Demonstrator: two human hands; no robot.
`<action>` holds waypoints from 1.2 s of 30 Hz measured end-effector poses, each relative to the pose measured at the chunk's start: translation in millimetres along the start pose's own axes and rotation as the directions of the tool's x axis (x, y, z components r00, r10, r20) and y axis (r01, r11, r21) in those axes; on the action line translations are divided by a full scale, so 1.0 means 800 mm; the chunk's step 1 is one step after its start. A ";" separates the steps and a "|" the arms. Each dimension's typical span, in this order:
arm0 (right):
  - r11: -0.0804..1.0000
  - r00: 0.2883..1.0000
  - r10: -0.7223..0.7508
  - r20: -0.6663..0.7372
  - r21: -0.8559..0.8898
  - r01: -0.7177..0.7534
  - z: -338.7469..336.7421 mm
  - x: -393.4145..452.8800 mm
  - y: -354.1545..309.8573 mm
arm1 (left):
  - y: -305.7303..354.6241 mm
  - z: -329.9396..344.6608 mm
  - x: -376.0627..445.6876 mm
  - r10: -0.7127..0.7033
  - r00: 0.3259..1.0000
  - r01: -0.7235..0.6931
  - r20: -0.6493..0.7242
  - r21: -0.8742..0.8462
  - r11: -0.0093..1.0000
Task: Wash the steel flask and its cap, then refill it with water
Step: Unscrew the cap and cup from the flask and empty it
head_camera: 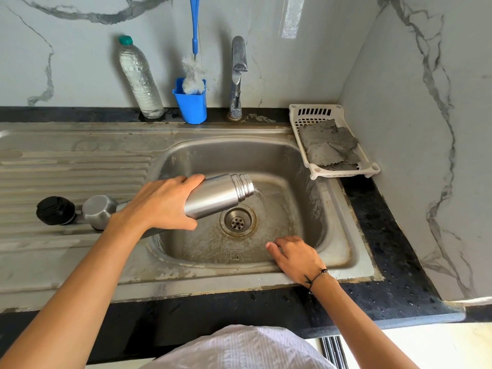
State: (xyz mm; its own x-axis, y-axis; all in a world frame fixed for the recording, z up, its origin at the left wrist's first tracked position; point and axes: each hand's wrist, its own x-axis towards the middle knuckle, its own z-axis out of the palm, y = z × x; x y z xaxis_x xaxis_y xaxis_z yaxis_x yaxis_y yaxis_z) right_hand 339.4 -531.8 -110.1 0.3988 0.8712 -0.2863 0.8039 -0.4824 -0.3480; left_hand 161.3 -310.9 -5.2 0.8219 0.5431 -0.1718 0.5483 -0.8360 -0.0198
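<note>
My left hand grips the steel flask around its body and holds it tilted over the sink basin, mouth to the right. Water runs out of the open threaded mouth toward the drain. The steel cap and a black stopper lie on the draining board to the left. My right hand rests on the sink's front rim with fingers loosely curled, holding nothing.
At the back stand a tap, a clear plastic water bottle and a blue cup with a bottle brush. A white basket with grey cloths sits at the right by the marble wall.
</note>
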 end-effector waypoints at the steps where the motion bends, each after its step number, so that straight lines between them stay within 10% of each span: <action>1: 1.000 1.000 0.000 0.002 -0.002 0.000 0.000 0.000 0.000 | 0.000 0.000 0.000 -0.001 1.000 0.001 0.004 0.000 1.000; 36: 1.000 1.000 0.009 0.018 -0.003 -0.009 -0.001 -0.001 -0.001 | 0.001 0.004 0.001 0.017 0.999 -0.017 0.048 -0.018 1.000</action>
State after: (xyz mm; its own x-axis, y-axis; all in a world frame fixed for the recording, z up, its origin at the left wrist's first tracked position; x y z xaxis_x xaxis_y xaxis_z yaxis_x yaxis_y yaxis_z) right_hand 339.1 -532.0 -109.2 0.3981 0.8650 -0.3054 0.8014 -0.4900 -0.3430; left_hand 161.8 -311.8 -8.4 0.8229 0.5240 -0.2195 0.5373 -0.8434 0.0011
